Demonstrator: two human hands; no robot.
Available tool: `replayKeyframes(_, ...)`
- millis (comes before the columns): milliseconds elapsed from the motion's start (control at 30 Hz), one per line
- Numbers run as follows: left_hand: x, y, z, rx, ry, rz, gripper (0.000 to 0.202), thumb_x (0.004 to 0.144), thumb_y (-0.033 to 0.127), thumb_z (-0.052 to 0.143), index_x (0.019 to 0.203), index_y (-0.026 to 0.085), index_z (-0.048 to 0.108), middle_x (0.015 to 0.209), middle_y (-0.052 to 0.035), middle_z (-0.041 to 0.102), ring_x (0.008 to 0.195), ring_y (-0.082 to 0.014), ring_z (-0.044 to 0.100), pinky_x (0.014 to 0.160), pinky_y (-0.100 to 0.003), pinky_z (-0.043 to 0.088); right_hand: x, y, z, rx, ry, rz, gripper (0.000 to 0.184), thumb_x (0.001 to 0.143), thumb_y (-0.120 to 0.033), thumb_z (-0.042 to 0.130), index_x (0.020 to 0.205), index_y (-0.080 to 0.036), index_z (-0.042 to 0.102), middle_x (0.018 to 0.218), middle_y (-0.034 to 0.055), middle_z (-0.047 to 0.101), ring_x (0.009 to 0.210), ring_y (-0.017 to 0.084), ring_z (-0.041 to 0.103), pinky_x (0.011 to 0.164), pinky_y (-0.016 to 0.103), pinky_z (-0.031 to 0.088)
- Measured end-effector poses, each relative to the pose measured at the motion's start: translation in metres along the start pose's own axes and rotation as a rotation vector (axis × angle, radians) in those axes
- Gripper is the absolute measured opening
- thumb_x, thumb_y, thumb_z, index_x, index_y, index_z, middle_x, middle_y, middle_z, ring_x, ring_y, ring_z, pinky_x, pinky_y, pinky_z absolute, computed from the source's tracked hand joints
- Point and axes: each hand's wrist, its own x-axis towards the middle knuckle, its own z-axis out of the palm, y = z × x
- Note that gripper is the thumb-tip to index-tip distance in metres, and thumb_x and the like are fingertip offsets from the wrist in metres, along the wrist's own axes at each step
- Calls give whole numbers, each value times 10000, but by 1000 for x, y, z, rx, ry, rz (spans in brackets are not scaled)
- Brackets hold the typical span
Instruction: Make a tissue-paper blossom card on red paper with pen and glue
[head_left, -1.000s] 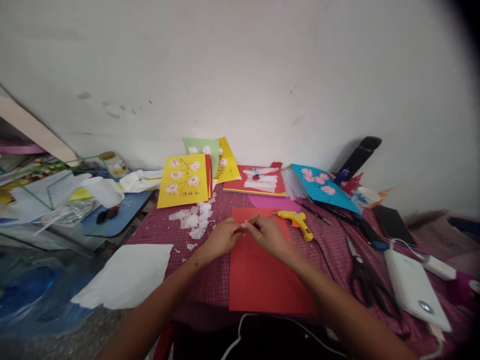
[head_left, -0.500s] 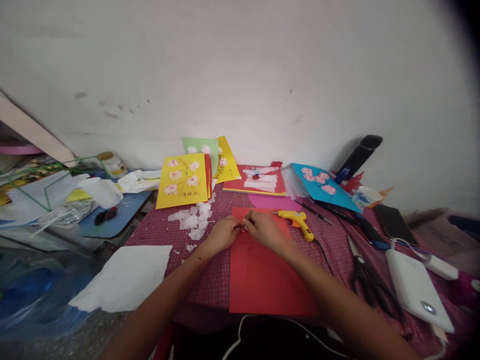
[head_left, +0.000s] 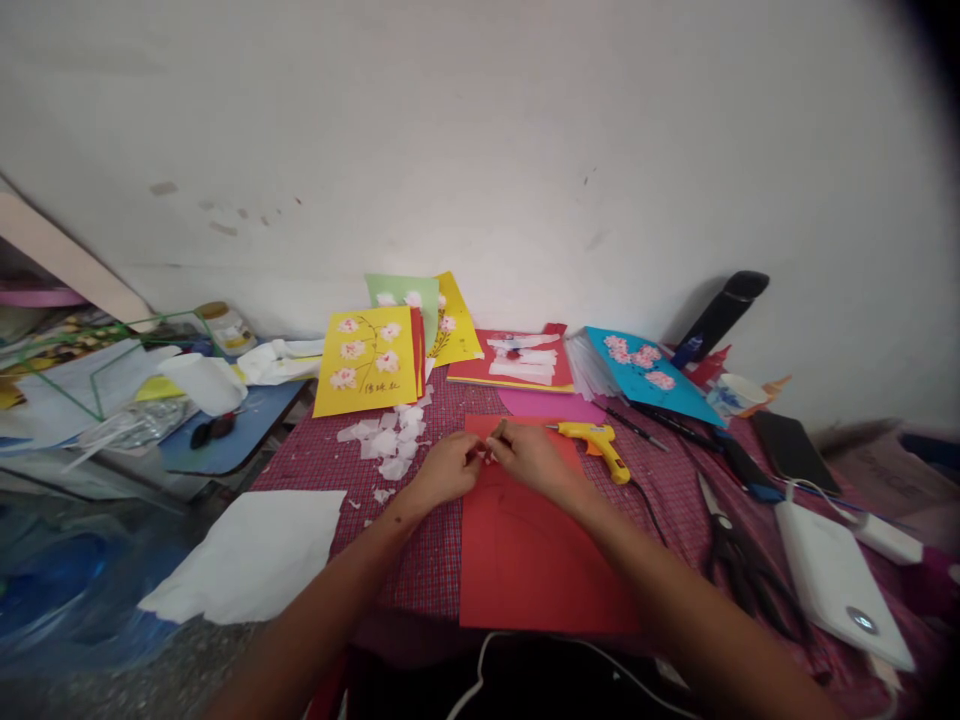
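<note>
My left hand (head_left: 444,469) and my right hand (head_left: 529,455) meet fingertip to fingertip over the top of a red paper sheet (head_left: 536,560) on the checked tablecloth. Both pinch a tiny white tissue piece (head_left: 487,455) between them. A heap of white tissue squares (head_left: 386,436) lies just left of my left hand. Just right of my right hand lies a yellow glue gun (head_left: 596,440), its cord trailing toward me.
Yellow flower cards (head_left: 366,359), a red card (head_left: 514,362) and a blue flower card (head_left: 643,372) line the back. Black scissors (head_left: 731,555), a white power bank (head_left: 836,580) and a dark phone (head_left: 791,448) lie right. A large white sheet (head_left: 251,552) overhangs the left edge.
Both hands shifted slightly away from me on the red sheet, still pinching the tissue piece together. Nothing else moved.
</note>
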Motion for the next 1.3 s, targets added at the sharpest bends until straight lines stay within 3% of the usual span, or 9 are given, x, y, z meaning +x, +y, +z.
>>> replayKeyframes(167, 2, -1, 2, 47, -21, 6, 197, 928, 160, 510, 866, 190, 695, 860, -54, 705, 862, -200, 627, 776, -299, 441, -3, 2, 1, 41, 43, 31, 201, 898, -125, 543, 764, -177, 684, 772, 36, 743, 679, 152, 652, 602, 223, 391)
replayKeyframes(500, 2, -1, 3, 114, -33, -14, 185, 931, 151, 530, 884, 172, 708, 877, -62, 704, 865, -199, 617, 770, -300, 443, -6, 9, 5, 102, 89, 71, 221, 893, -138, 537, 795, -184, 730, 796, 46, 763, 712, 166, 681, 661, 234, 456)
replayKeyframes(867, 2, 1, 2, 141, -43, -37, 206, 928, 153, 518, 818, 173, 691, 826, -69, 668, 827, -206, 605, 743, -304, 432, -9, 9, 5, 117, 148, 84, 184, 918, -212, 554, 796, -180, 687, 796, 45, 757, 708, 173, 684, 637, 244, 436)
replayKeyframes(1300, 1, -2, 4, 109, -35, -31, 192, 912, 125, 502, 880, 180, 684, 884, -67, 689, 886, -208, 621, 793, -308, 448, -6, 8, 9, 75, 75, 61, 217, 932, -188, 561, 799, -198, 732, 774, 56, 755, 713, 188, 683, 647, 248, 461)
